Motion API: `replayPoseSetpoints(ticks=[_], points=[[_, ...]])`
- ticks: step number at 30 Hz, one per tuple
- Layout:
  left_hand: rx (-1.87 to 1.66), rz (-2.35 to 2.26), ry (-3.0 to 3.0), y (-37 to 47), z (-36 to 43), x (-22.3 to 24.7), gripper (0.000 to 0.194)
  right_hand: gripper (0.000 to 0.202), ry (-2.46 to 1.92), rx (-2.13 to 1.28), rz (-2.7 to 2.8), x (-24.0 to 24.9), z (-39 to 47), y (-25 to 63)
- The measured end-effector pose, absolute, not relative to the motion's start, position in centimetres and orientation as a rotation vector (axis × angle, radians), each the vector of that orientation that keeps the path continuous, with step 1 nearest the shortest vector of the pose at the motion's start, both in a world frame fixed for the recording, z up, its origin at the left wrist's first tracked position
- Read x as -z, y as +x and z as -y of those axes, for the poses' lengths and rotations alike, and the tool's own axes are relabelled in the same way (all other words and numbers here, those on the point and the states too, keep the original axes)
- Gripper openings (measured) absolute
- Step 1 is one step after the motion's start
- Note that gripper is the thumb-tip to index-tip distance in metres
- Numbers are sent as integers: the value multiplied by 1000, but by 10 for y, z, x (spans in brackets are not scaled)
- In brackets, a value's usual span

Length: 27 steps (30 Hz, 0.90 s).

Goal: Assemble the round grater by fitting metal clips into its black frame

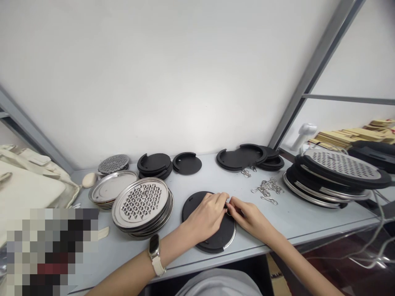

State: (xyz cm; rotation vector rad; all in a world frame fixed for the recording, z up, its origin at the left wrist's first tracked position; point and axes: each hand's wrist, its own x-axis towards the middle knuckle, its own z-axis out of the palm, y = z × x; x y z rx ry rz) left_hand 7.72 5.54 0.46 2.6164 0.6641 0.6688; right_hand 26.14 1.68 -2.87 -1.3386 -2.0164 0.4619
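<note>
On the table in front of me lies a round black holder (191, 204) with a silver metal rim showing at its lower right. My left hand (208, 216), palm down over this holder, has its fingers bent and drawn together near the right edge; what they grip is hidden. My right hand (247, 218) comes in from the right and pinches a small silver wire clip (228, 211) there, only a loop of it visible. The fingertips of both hands nearly meet. Loose wire clips (268, 188) lie in a small heap beyond my right hand.
Left of the holder stand stacked metal grater plates (143, 204) and plain-faced metal discs (113, 187). Black holders (154, 163) line the wall, more (240, 158) at back right. A tall pile of grater plates in holders (336, 176) stands right. Cream bags (27, 185) crowd the left.
</note>
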Motion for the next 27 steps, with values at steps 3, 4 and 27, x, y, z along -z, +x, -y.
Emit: replayPoseSetpoints(ticks=[3, 4, 27], points=[[-663, -666, 2619, 77, -56, -5, 25, 24, -1337, -451, 2015, 29, -17, 261], [-662, -664, 2619, 77, -56, -5, 25, 24, -1337, -447, 2014, 29, -17, 261], [-653, -664, 2609, 77, -56, -3, 24, 26, -1357, -486, 2002, 27, -16, 261]])
